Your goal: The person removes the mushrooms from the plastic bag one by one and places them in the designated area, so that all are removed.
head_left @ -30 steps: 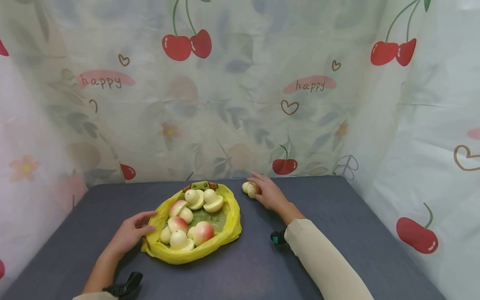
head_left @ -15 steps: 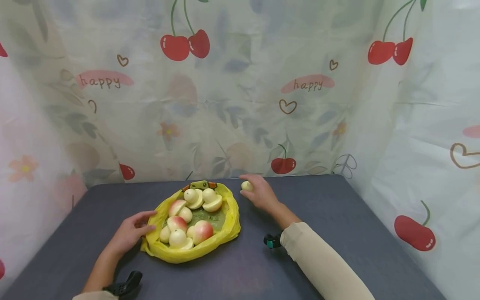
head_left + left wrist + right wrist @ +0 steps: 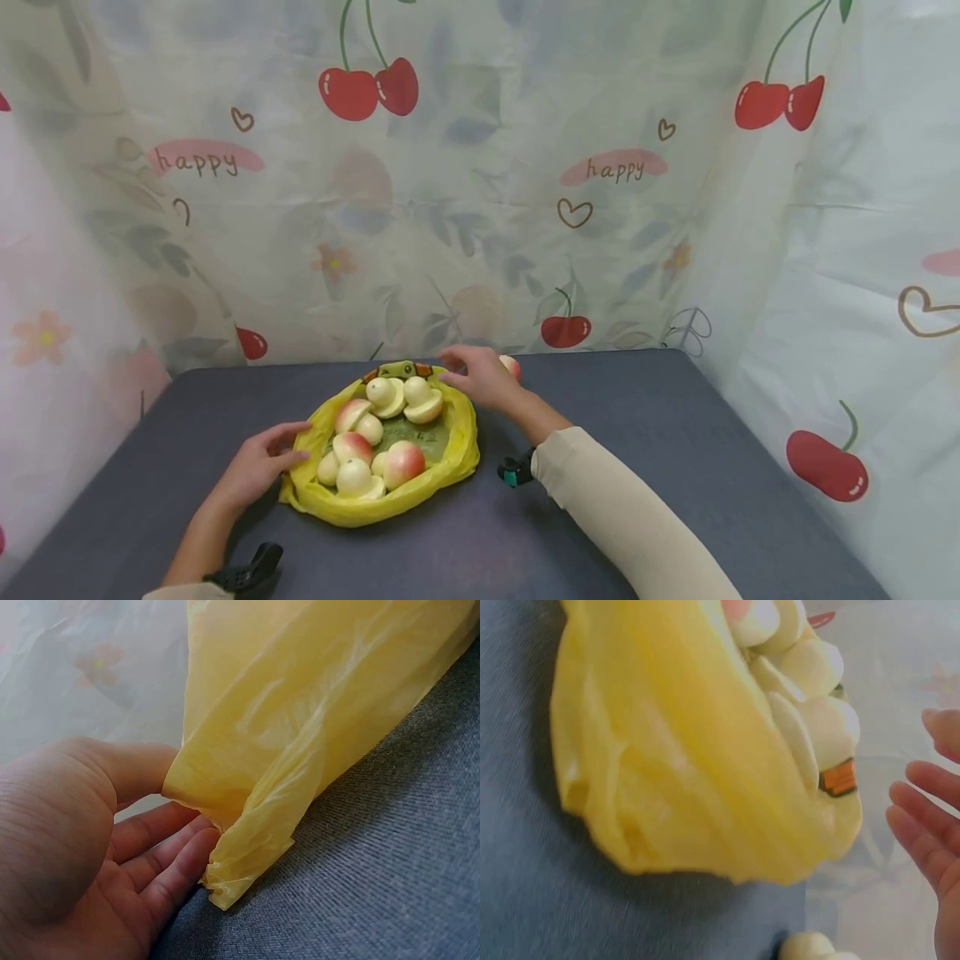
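A yellow plastic bag [image 3: 367, 512] lies spread on the table, its mouth facing up. Inside are several cream-coloured toy pieces [image 3: 354, 477], some blushed red like peaches, each seeming to be a ball beside a curved half. My left hand [image 3: 258, 467] holds the bag's left edge. Up close, in the left wrist view, its thumb and fingers meet the thin plastic [image 3: 255, 750], with some fingertips hidden behind it. Over the bag's far right rim hovers my right hand [image 3: 480, 375], its fingers extended around nothing. Partly hidden behind it, one red-and-cream piece [image 3: 512, 365] remains on the tabletop.
The dark grey table [image 3: 637, 417] ends at a pale curtain [image 3: 487, 208] printed with cherries and hearts, which also hangs at both sides. A cartoon print [image 3: 397, 370] shows on the bag's far rim. Each wrist wears a black camera strap [image 3: 243, 575].
My right hand has left the loose piece at the table's back and moved left to the bag's far rim. The left hand and the pieces in the bag have stayed put.
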{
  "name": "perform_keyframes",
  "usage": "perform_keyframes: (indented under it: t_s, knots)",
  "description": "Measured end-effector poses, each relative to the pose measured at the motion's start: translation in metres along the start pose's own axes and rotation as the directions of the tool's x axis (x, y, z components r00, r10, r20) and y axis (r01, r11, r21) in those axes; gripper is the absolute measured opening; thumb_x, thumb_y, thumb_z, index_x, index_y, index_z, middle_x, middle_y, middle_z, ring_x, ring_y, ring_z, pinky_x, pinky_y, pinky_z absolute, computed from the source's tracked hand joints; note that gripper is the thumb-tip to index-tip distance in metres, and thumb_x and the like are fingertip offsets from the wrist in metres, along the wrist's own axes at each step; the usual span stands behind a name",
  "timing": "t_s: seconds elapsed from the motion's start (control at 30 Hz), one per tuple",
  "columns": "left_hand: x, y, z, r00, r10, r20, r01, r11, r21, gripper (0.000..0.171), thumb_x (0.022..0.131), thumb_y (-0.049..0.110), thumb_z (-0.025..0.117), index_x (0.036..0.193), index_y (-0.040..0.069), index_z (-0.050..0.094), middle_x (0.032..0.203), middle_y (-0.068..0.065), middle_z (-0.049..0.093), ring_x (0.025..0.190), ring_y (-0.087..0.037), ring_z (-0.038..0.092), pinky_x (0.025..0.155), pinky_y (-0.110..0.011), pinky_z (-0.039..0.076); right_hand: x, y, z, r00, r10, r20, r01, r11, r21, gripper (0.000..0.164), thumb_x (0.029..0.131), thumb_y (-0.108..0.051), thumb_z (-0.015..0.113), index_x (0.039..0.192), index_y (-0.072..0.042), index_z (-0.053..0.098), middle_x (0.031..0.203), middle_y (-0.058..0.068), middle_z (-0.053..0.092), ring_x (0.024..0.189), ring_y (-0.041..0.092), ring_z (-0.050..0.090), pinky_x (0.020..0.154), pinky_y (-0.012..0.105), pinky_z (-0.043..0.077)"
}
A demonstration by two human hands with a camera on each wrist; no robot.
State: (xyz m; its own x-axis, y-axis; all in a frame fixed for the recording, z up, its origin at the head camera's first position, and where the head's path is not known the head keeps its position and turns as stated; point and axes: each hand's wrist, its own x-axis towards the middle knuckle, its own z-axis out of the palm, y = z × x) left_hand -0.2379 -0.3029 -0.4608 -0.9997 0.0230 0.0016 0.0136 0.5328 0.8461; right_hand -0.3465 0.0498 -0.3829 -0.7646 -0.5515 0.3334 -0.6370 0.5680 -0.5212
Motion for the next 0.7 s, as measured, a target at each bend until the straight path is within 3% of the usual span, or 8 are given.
perform_keyframes:
  t_s: [0.2,0.4,0.57,0.7]
  knots:
    - [-0.001,0.002,-0.001,1.000,-0.015,0.006,0.015,1.000,-0.008,0.056,0.092,0.022,0.068,0.139,-0.001,0.049,0.134,-0.028,0.050,0.100,-0.026,0.059,0.075,-0.028,0.050,0.016,-0.012,0.011,0.997,0.015,0.081,-0.015,1.000,-0.001,0.035,0.095,-0.024,0.065,0.126,-0.008,0.063,0.118,0.009,0.065,0.104,0.022,0.061,0.087,0.034,0.048]
    - [0.000,0.002,-0.002,1.000,-0.013,0.006,0.013,1.000,-0.008,0.056,0.093,0.022,0.067,0.140,-0.002,0.048,0.134,-0.029,0.050,0.100,-0.027,0.059,0.074,-0.029,0.050,0.020,-0.016,0.025,0.987,0.029,0.157,-0.032,0.999,0.019,0.043,0.095,-0.022,0.065,0.134,-0.006,0.057,0.131,0.010,0.058,0.118,0.027,0.054,0.097,0.039,0.042]
    - [0.000,0.003,-0.001,1.000,-0.014,0.000,0.014,1.000,0.000,0.056,0.093,0.022,0.068,0.139,-0.002,0.049,0.133,-0.028,0.050,0.099,-0.026,0.060,0.074,-0.029,0.050,0.021,-0.018,0.034,0.984,0.014,0.179,-0.009,0.999,-0.034,0.044,0.094,-0.019,0.067,0.135,-0.011,0.057,0.136,0.004,0.056,0.126,0.023,0.050,0.102,0.036,0.038]
    - [0.000,0.003,0.000,1.000,-0.018,0.000,0.018,1.000,-0.006,0.056,0.093,0.022,0.068,0.139,-0.001,0.049,0.133,-0.028,0.051,0.098,-0.026,0.060,0.074,-0.029,0.050,0.023,-0.022,0.038,0.965,0.006,0.261,0.027,0.992,-0.123,0.046,0.093,-0.019,0.067,0.138,-0.016,0.055,0.138,0.000,0.054,0.130,0.020,0.046,0.105,0.034,0.035]
